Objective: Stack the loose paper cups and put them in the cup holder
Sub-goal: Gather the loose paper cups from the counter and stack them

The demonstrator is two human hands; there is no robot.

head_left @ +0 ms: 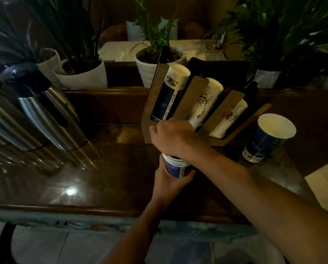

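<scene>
While gripped by both hands, ribbed-rimmed blue paper stack.

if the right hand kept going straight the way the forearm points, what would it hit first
Most likely the cup holder: the right hand, over the cup stack, points up-left at the holder's low front edge. Depth is unclear, so the hand may already be close to it.

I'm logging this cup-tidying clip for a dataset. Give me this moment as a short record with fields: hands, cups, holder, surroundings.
left hand: grips the cup stack from below
right hand: curled over the stack's top, pressing down or holding a cup; not clear which
loose cup: blue, upright on the counter, right of the holder
holder: wooden, slanted slots, three with cups
task state: stack not yet in the holder
surroundings: steel dispensers at left, potted plants behind
</scene>
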